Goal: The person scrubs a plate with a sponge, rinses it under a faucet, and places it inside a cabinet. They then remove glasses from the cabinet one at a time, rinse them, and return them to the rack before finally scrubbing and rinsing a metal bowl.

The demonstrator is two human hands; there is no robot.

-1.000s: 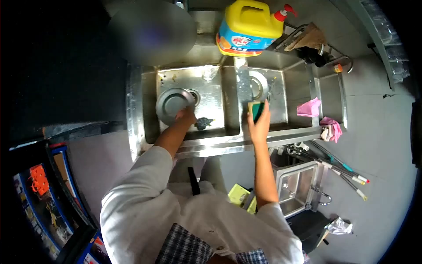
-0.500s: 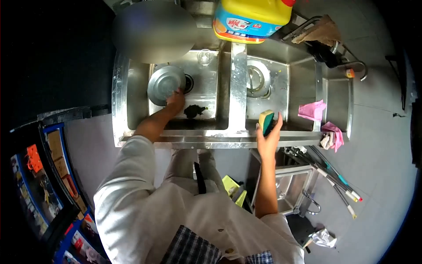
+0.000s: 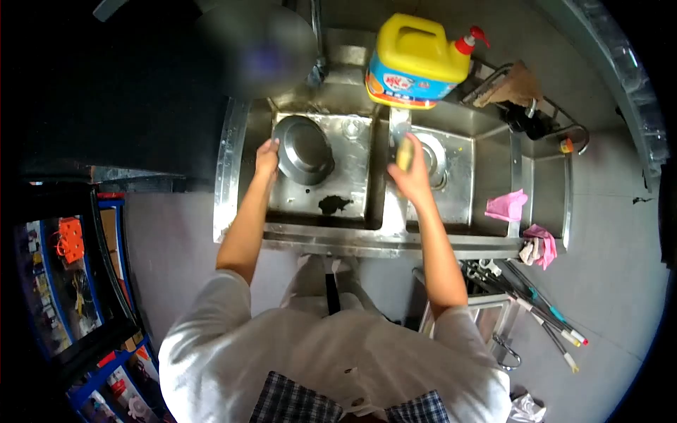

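Observation:
My left hand [image 3: 267, 158] is closed on the left edge of a round metal pan [image 3: 306, 150], which is tilted in the left sink basin. A yellow and green sponge [image 3: 404, 154] is held in my right hand [image 3: 415, 169], over the divider between the basins. Just behind that hand, a metal lid or plate [image 3: 436, 158] lies in the right basin. Near the front of the left basin is a dark wet clump [image 3: 333, 204]. A yellow detergent jug [image 3: 423, 53] with a red pump stands behind the divider.
Pink cloths [image 3: 506, 206] hang over the sink's right side. At the back right are a piece of brown cardboard [image 3: 513, 86] and a metal rack. Poles [image 3: 546, 310] lie on the floor at the right. Shelves [image 3: 70, 275] stand at the left.
My left hand has moved to the pan's left edge, and the pan is now tilted. My right hand has carried the sponge left and away from me, to the divider. The view has shifted.

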